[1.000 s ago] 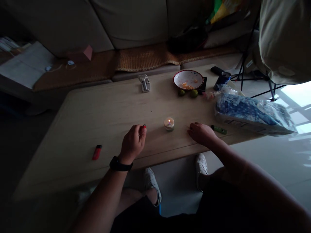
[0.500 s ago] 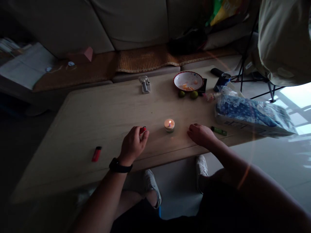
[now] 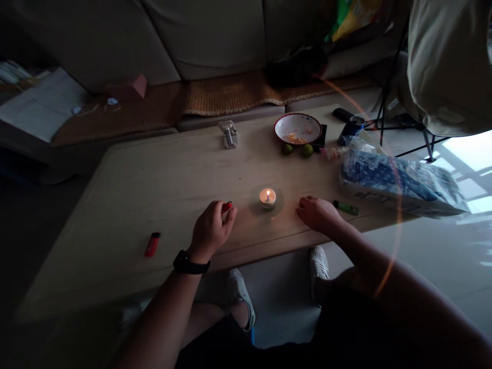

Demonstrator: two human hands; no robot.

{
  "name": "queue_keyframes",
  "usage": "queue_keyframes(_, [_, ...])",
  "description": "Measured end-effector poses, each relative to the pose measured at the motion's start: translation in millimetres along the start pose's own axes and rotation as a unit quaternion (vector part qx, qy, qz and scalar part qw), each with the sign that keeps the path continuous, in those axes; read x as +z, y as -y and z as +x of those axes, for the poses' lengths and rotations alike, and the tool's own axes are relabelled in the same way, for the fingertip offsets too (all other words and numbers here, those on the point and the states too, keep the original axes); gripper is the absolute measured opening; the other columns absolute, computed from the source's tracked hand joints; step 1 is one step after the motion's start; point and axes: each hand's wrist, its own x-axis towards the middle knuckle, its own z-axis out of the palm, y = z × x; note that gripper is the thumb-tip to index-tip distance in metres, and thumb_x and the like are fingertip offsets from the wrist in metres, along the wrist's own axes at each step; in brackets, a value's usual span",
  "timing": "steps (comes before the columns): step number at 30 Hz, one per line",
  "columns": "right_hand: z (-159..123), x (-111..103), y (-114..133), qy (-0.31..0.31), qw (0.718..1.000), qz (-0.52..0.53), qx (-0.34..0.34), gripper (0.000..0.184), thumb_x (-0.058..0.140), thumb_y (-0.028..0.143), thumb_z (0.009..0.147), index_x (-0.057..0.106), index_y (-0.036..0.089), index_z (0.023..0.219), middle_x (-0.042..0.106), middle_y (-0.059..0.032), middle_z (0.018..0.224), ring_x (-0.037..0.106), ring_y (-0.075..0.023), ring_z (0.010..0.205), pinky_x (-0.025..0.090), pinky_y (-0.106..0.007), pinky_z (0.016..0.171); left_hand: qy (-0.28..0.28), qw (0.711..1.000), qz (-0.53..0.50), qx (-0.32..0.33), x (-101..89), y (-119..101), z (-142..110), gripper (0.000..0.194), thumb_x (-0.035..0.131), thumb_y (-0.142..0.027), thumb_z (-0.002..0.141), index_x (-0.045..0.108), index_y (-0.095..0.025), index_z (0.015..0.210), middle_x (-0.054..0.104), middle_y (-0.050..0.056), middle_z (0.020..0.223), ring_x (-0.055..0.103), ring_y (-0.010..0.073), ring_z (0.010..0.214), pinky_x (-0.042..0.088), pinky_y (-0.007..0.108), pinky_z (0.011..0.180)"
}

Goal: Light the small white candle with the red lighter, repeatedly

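Observation:
My left hand (image 3: 210, 229), with a dark band on its wrist, is closed around a red lighter (image 3: 226, 207); only the lighter's top end shows past the fingers. To its right stands a small round candle (image 3: 267, 199), pale on top, with a lit flame at a short purplish stem. On the candle's other side my right hand (image 3: 317, 212) rests on the table with its fingers curled under and no object showing in them. Just beyond that hand lies a green lighter (image 3: 348, 207). Another red lighter (image 3: 152, 245) lies at the left, apart from my left hand.
The pale wooden table (image 3: 165, 174) bears a bowl (image 3: 298, 125) with orange pieces, two green fruits (image 3: 306, 150), a folding stand (image 3: 229, 135), a blue can (image 3: 351, 129) and a blue plastic-wrapped pack (image 3: 395, 179). Behind is a sofa (image 3: 215, 36); a bag-like thing (image 3: 448, 66) hangs right.
Both hands stay almost still. The candle's flame flickers, looking slightly smaller, and the glow around the candle has shifted.

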Motion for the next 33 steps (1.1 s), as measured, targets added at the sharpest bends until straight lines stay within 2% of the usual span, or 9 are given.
queue_keyframes(33, [4.1, 8.1, -3.9, -0.023, 1.000, -0.001, -0.005, 0.031, 0.044, 0.038, 0.101, 0.067, 0.017, 0.103, 0.072, -0.0118, 0.105, 0.068, -0.0235, 0.093, 0.042, -0.031, 0.076, 0.000, 1.000, 0.001, 0.013, 5.1, 1.0, 1.3, 0.029, 0.049, -0.047, 0.100, 0.058, -0.020, 0.098, 0.069, 0.007, 0.092, 0.067, 0.0208, 0.082, 0.051, 0.032, 0.071])
